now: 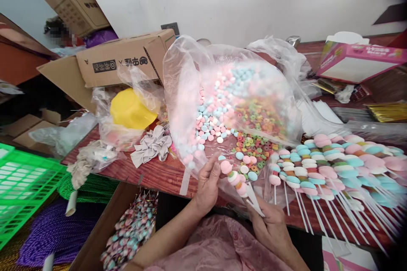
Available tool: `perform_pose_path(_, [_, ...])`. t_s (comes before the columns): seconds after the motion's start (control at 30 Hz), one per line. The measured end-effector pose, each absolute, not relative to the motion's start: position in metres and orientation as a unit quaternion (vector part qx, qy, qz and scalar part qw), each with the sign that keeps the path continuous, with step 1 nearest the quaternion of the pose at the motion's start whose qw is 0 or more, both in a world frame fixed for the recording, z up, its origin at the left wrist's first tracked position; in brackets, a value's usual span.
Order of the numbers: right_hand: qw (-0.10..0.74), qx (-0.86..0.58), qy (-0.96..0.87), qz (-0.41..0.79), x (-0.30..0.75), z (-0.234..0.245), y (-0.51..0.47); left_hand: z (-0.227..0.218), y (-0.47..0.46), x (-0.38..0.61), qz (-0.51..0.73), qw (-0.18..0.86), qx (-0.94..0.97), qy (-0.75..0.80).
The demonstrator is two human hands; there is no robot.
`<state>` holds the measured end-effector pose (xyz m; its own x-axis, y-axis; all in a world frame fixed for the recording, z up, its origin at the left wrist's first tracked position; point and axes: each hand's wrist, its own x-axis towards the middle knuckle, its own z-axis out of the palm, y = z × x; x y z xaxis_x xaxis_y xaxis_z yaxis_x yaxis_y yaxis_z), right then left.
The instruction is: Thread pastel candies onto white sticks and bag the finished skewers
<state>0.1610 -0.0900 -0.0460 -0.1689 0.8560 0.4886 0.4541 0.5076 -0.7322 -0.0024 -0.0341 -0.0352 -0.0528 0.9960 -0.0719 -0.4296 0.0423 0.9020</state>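
Note:
My left hand (207, 184) is closed in a pinch beside the top of a candy skewer (235, 178). Its fingertips are at the uppermost pink piece, and what they grip, if anything, is hidden. The skewer carries pink, white, green and orange pieces in a slanting row. My right hand (271, 225) is wrapped round the lower end of the skewer, with white sticks (255, 201) showing at its fingers. Just beyond both hands, an open clear plastic bag (182, 93) holds loose pink, blue and white candies (216, 129) and small colored rings (251, 146).
Finished-looking candy skewers (324, 165) lie piled on the right of the wooden table (121, 173). Left are a yellow bowl-like thing (132, 108), grey cloth (152, 146) and a cardboard box (124, 59). A green crate (28, 186) stands lower left; a pink box (359, 61) sits back right.

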Motion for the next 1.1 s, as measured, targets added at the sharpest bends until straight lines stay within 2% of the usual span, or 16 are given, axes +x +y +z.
perform_pose_path(0.17, [0.457,-0.454,-0.745,0.175,0.165,-0.052,-0.09,-0.014,-0.024,-0.003,0.587,0.676,0.296,0.333])
perform_pose_path(0.3, [0.454,-0.44,-0.757,0.168,0.164,-0.049,-0.089,-0.006,-0.027,0.005,0.559,0.71,0.267,0.335])
perform_pose_path(0.57, [0.476,-0.418,-0.745,0.21,0.152,-0.035,-0.085,-0.006,-0.033,0.023,0.612,0.684,0.169,0.359])
perform_pose_path(0.8, [0.466,-0.433,-0.74,0.221,0.161,-0.046,-0.085,-0.002,-0.03,0.022,0.608,0.713,0.195,0.291])
perform_pose_path(1.1, [0.466,-0.447,-0.712,0.276,0.148,-0.043,-0.087,-0.003,-0.037,0.038,0.602,0.696,0.246,0.304])
